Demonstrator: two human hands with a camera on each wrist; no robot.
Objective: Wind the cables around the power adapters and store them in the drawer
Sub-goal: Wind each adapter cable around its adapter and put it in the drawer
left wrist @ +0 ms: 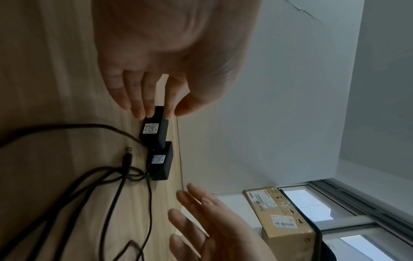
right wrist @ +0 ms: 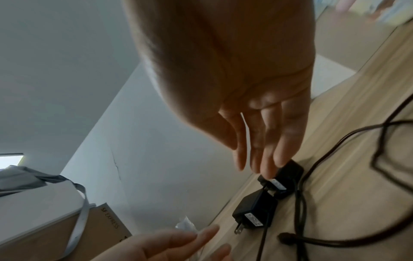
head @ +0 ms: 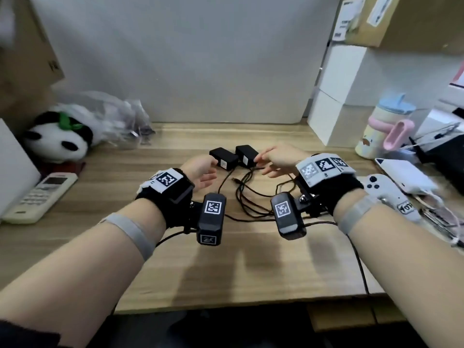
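adapters (head: 234, 157) on desk | cables (head: 247, 197) loose | hands reaching

panda plush (head: 56, 139), remote (head: 40, 197), bottle (head: 384, 129)

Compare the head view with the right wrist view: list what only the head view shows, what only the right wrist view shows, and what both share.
Only the head view: the panda toy, the remote control and the lidded cup.
Only the right wrist view: the metal prongs of the left adapter.
Both: the two black adapters, the loose cables on the wooden desk, the left hand and right hand reaching for the adapters.
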